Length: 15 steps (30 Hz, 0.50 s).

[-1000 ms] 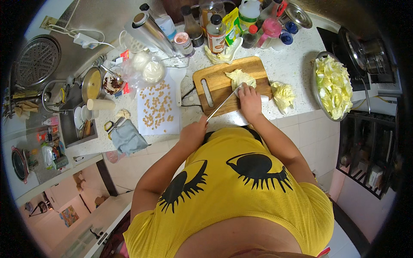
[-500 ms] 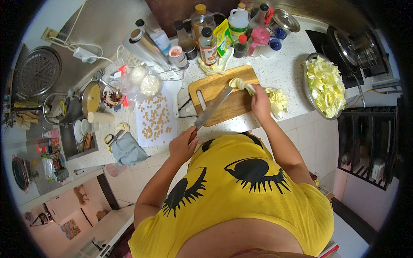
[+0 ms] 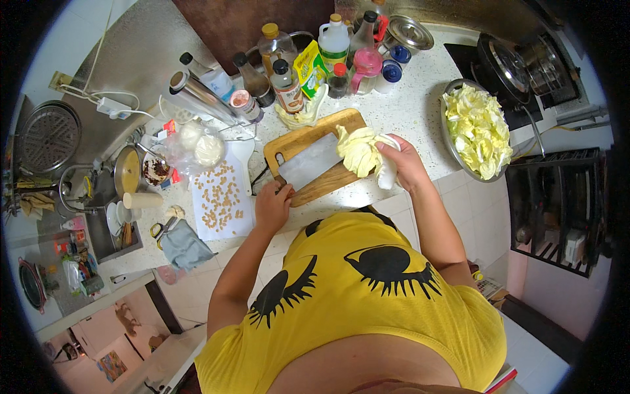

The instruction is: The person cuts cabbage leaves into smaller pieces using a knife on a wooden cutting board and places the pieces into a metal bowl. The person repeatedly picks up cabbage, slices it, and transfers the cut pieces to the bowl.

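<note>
My left hand [image 3: 272,207] grips the handle of a cleaver [image 3: 307,163]. The broad blade lies flat over the wooden cutting board [image 3: 323,187]. In my right hand [image 3: 405,164] is a bunch of pale yellow-green cabbage leaves [image 3: 358,151], with thick white stems beside the fingers. The leaves hang over the right part of the board and cover the blade's far end. A loose piece of pale cabbage [image 3: 302,117] rests behind the board, close to the bottles. To the right, an oval metal bowl [image 3: 451,152] is heaped with cut cabbage [image 3: 478,131].
Bottles and jars, including a brown sauce bottle [image 3: 254,82], stand along the back. Left of the board, peanut-like pieces [image 3: 223,203] cover a white sheet near a white spatula [image 3: 243,154]. A grey cloth [image 3: 185,244] hangs over the counter edge. A stove with a lidded pan [image 3: 504,69] is at right.
My right hand has left the small piece on the board and now holds the larger leaf bunch that lay at its right. The cleaver has turned from edge-on to flat.
</note>
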Motion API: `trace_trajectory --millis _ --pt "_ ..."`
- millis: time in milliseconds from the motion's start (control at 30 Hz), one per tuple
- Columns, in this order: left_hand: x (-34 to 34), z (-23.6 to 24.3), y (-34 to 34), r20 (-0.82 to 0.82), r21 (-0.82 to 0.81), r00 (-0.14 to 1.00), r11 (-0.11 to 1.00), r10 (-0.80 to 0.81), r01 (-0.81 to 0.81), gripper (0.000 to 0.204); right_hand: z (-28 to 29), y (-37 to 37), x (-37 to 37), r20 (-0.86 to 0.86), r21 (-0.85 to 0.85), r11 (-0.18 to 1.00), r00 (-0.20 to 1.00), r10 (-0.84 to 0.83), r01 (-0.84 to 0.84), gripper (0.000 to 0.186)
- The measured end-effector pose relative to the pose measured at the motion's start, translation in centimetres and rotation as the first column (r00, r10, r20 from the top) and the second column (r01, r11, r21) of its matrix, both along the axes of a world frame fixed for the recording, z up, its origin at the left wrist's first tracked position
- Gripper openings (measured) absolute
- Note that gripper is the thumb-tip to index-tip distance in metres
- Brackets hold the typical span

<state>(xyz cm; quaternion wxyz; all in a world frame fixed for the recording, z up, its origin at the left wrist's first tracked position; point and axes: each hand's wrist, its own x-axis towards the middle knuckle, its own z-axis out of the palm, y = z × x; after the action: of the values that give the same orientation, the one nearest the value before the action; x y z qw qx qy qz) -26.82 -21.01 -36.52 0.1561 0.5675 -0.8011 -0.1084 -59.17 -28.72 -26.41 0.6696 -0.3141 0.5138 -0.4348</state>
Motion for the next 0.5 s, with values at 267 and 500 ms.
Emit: trace_trajectory --millis 267,500 --pt "-7.5 14.9 -7.3 -0.717 0.221 0.697 0.956 0.026 0.191 0.056 2.2 0.0 0.7 -0.111 -0.038 0.937 0.934 0.341 -0.347 0.024" --pt "-9.9 13.3 -11.4 -0.650 0.450 0.752 0.740 -0.113 0.500 0.040 1.4 -1.0 -0.2 -0.228 -0.123 0.860 0.857 0.462 -0.496 0.018"
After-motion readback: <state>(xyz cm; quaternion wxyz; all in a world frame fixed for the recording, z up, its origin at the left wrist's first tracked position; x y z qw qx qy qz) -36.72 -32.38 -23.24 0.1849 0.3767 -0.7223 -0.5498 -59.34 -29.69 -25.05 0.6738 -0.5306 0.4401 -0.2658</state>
